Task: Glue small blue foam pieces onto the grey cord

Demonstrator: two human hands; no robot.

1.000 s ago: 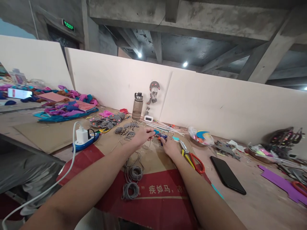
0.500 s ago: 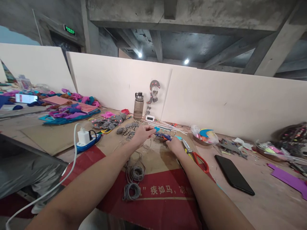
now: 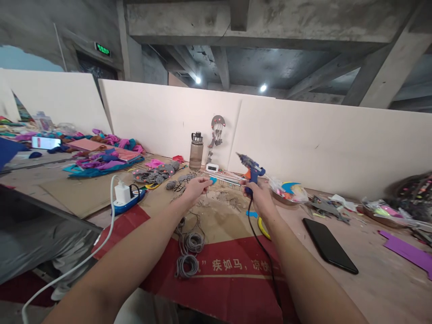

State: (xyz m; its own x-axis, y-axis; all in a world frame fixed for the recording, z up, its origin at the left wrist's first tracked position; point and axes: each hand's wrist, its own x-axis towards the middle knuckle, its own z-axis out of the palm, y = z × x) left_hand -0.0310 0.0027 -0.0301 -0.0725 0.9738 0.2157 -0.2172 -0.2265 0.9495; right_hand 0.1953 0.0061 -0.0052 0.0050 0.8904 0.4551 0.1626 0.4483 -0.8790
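Note:
My right hand (image 3: 259, 194) is wrapped round the handle of a blue hot glue gun (image 3: 252, 170), raised above the cardboard with its nozzle pointing up and left. Its black cord (image 3: 258, 240) runs down over the board's front. My left hand (image 3: 198, 188) pinches a small blue felt piece (image 3: 213, 180) between thumb and fingertips, left of the gun and apart from it. Beneath the hands lies the glue-marked cardboard (image 3: 222, 220). Coils of grey cord (image 3: 187, 265) rest on its red part. Another blue scrap (image 3: 251, 214) lies below the right hand.
A water bottle (image 3: 196, 152) and a small white digital clock (image 3: 212, 168) stand at the back by the white board. On the right are a black phone (image 3: 329, 245) and a bowl of scraps (image 3: 286, 198). A power strip with white charger (image 3: 123, 193) sits left.
My right hand has lifted the glue gun off the cardboard and turned its nozzle up. My left hand has shifted slightly left with the blue felt piece. The red-handled scissors are no longer visible.

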